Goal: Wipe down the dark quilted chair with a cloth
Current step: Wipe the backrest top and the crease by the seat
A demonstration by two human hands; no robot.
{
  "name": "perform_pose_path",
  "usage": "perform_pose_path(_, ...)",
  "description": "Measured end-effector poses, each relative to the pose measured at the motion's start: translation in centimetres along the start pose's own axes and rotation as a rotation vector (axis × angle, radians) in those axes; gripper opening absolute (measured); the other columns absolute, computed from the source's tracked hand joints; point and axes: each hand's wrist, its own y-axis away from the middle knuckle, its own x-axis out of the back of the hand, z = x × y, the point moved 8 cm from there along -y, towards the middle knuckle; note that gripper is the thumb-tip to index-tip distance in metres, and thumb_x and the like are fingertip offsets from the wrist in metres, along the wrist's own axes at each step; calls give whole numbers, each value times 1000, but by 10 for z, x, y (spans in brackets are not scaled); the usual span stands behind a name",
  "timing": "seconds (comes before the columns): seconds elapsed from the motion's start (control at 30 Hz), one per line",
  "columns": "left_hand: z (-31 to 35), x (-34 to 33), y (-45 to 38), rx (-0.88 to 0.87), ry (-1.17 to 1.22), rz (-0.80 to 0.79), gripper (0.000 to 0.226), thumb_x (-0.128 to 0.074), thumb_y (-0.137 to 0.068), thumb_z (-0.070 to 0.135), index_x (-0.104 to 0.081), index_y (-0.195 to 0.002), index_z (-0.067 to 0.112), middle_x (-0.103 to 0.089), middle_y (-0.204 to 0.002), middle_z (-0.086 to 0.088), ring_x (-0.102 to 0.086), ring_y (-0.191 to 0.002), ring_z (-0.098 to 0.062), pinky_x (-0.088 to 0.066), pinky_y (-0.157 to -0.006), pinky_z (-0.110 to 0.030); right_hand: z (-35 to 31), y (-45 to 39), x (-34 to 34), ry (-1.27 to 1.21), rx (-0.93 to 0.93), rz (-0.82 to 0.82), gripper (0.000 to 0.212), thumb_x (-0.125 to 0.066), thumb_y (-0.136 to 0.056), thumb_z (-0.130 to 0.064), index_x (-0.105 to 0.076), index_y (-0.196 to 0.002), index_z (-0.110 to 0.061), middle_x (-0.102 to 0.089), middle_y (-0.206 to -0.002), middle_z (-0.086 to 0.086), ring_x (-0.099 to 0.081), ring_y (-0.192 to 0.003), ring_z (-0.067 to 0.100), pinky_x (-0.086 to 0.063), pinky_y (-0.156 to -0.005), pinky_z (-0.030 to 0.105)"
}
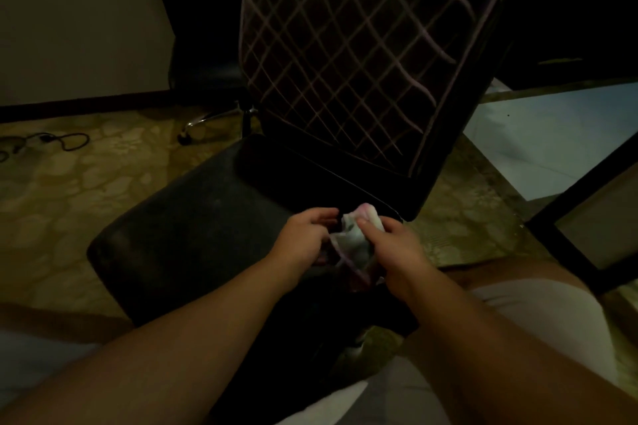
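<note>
Small pale crumpled cloth [359, 245]: right hand [397, 245] pinching, left hand [303, 235] fingers curled at edge; suggest bunching firm pad before wiping dark quilted chair [345, 55]

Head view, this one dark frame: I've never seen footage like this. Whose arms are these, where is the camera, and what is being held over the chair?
There is no machine here. The camera sits on a person's head and looks forward and down, so the two bare forearms coming in from the bottom are the wearer's own. In front stands the dark chair, its seat below the hands and its quilted back with pale diamond stitching rising behind. The right hand grips a bunched light cloth just above the seat's rear edge. The left hand is beside it with curled fingers reaching toward the cloth; whether it actually holds it is too dim to tell. Behind, on the patterned floor, are another chair's wheeled base and a black cable.
</note>
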Motion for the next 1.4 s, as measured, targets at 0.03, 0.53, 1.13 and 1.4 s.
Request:
perform_pose_path(0.03,4,3,6,16,55,11,47,-42,-92,-7,-70,-121,16,-70,-122,-15,-67,-102,-30,-57,-83,-41,-4,2,-4,-17,5,-28,25,-73,-89,-36,-69,-104,-17,-76,-95,10,-74,-86,29,-60,-80,54)
perform_pose_path(0.53,20,15,31,-156,-258,-46,51,-74,-92,37,-57,-139,28,-64,-124,5,-63,-110,-10,-56,-91,-31,-34,44,-34,-46,158,-277,26,-61,-95,-3,-72,-116,-12,-76,-103,10,-73,-97,26,-59,-87,43)
perform_pose_path(1.13,9,26,29,52,-103,25,24,-54,-87,0,-74,-81,10,-70,-76,-9,-66,-76,-23,-50,-70,-33,-37,22,18,468,331,338,35,-68,-90,-40,-57,-114,-17,-60,-110,3,-58,-94,17,-48,-79,32)
perform_pose_path(1.4,2,18,20,93,37,7,36,-48,-89,-2,-79,-100,14,-74,-108,-21,-70,-104,-34,-55,-93,-46,13,24,-48,-513,-438,-269,55,-59,-93,-51,-69,-117,-2,-73,-108,17,-70,-102,32,-53,-94,45)
